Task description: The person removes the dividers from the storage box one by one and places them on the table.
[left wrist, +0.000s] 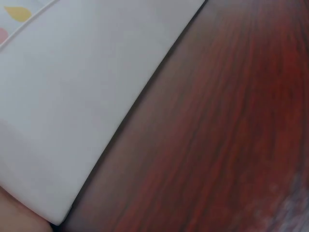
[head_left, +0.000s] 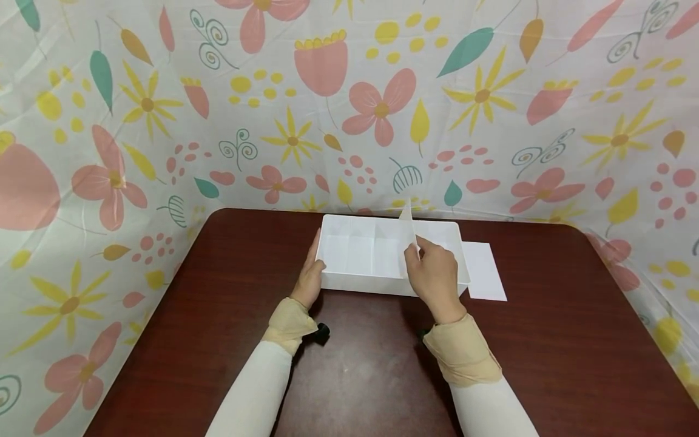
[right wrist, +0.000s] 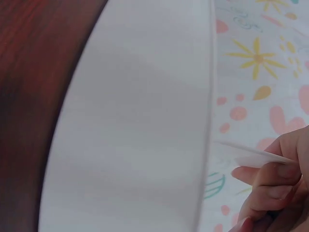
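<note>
A white rectangular box [head_left: 371,283] with upright partitions inside lies open-topped near the table's far edge. My left hand [head_left: 309,278] holds its left end, fingers along the outer side and thumb at the front corner. Between thumb and fingers, my right hand [head_left: 435,272] pinches a thin white divider panel [head_left: 407,223], which stands tilted above the right part of the box. The right wrist view shows the panel [right wrist: 258,155] edge-on in the fingers, above the box's rim. The box's outer wall [left wrist: 96,101] fills much of the left wrist view, with a bit of the left hand at the lower corner.
A flat white panel [head_left: 485,273] lies on the table just right of the box, partly beneath or behind its end. The dark red wooden table [head_left: 557,340] extends all around. A patterned cloth [head_left: 480,133] hangs right behind the table's far edge and along its sides.
</note>
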`<state>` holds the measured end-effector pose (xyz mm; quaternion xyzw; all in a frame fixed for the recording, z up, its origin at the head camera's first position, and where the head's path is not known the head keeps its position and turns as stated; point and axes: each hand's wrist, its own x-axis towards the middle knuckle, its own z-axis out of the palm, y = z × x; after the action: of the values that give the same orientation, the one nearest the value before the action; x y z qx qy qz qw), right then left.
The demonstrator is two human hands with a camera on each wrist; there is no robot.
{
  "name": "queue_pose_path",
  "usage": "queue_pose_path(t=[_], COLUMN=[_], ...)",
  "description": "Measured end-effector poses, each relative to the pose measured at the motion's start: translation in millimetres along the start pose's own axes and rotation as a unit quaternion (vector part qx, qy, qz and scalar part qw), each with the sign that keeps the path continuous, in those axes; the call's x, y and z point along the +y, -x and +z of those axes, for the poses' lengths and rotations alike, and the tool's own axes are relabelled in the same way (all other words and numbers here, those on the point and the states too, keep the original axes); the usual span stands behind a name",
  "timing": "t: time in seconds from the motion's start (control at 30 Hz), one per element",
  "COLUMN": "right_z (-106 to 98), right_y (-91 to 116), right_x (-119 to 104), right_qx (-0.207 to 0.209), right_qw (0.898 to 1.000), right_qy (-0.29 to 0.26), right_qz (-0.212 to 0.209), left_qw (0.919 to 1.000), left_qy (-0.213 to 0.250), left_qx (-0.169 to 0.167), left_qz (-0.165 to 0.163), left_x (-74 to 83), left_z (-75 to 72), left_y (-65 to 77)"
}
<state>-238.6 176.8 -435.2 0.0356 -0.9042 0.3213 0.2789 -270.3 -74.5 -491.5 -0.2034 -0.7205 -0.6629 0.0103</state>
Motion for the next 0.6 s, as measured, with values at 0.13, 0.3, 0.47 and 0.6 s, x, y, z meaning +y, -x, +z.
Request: queue_pose_path(t=[0.13, 0.3, 0.47, 0.6], right_z=[-7.7, -13.1, -19.9, -25.4], right_y=[-2.5, -5.0, -7.2, -10.1], right_x=[-3.2, -2.1, -0.5, 3.9], right_qx=[0.004, 0.000, 0.009, 0.028], right_qw=[1.000, 0.999, 0.999, 0.999], right_qy=[-0.016, -0.017, -0.016, -0.008], right_qz=[0.017, 0.034, 0.040, 0.044], left_qw=[1.0000, 1.0000, 0.9999, 0.9999], left_qy=[0.006, 0.005, 0.008, 0.009], left_qx=[0.000, 0.001, -0.003, -0.007], left_qz=[0.002, 0.004, 0.008, 0.008], left_x=[0.8, 2.9, 3.2, 3.6], left_z=[-0.1, 0.9, 0.9, 0.7], left_y=[0.5, 0.6, 0.6, 0.8])
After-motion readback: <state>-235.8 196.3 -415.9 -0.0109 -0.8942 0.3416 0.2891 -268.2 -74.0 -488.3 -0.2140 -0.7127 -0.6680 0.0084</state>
